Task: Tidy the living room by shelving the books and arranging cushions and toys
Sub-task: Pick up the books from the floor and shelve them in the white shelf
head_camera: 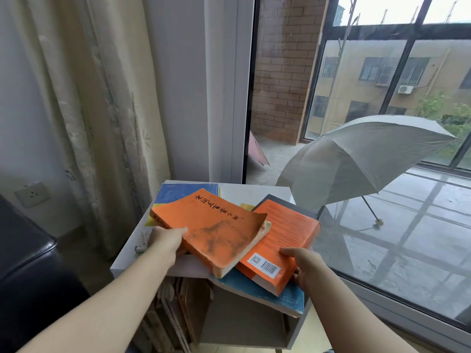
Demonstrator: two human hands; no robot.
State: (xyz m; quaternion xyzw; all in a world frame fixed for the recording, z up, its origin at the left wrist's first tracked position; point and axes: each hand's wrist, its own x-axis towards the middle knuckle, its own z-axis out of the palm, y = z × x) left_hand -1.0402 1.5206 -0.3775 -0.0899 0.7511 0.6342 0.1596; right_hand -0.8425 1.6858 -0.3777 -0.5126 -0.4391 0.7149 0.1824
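Worn book (211,230) is lying tilted on top of the pile at the front edge of the shelf (127,258) top. The left hand (165,242) is gripping it at its near left corner, thumb on the cover, fingers underneath. Its right side is resting on the barcode book (283,240). The right hand (305,266) is holding that one at its near right corner, thumb pressing on the cover. Under both, a blue book (254,286) is hanging over the front edge. Another flat book (183,193) is lying at the far edge. Standing books (173,309) are filling the compartment below. Behind the glass an umbrella (356,159) is standing open.
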